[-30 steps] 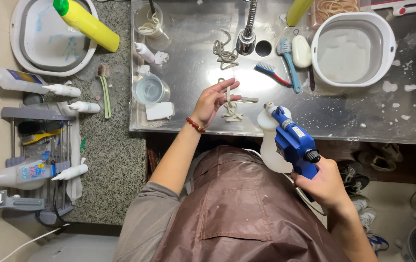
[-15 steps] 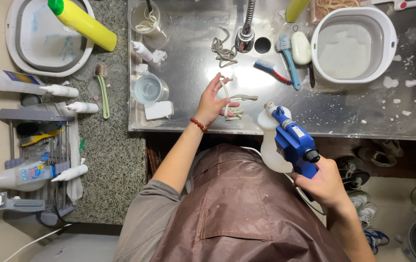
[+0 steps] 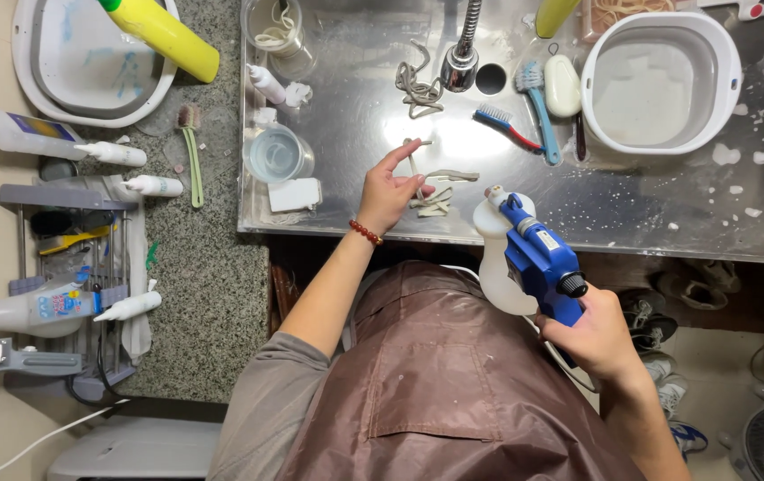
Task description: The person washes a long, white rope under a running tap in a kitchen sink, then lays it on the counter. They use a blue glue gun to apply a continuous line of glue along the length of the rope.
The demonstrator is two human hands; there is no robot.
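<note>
The white square basin (image 3: 661, 82) at the far right of the steel sink (image 3: 631, 209) holds cloudy water with patches of foam. A clear cup (image 3: 277, 154) near the sink's left edge has water in it, and a clear jar (image 3: 277, 33) at the far left corner holds what looks like coiled laces, though the glare makes that hard to judge. On the granite counter (image 3: 208, 267) to the left, a white oval basin (image 3: 88, 62) lies with a yellow bottle (image 3: 161, 34) across its rim.

The left hand (image 3: 388, 191) rests on the sink floor, fingers pinching a beige lace (image 3: 435, 191) that lies in loose loops just to its right. The right hand (image 3: 597, 331) is closed around the grip of a blue spray gun (image 3: 538, 258), held near the body below the sink's front edge, its nozzle just beside the lace. A white bottle (image 3: 496, 267) hangs under the gun.

Another tangle of lace (image 3: 418, 85) lies by the tap (image 3: 462, 49) and drain (image 3: 491, 78). Two brushes (image 3: 533, 116) and a white soap bar (image 3: 564, 85) lie between the drain and the square basin. White spray bottles (image 3: 52, 142) stand along the counter's left side.
</note>
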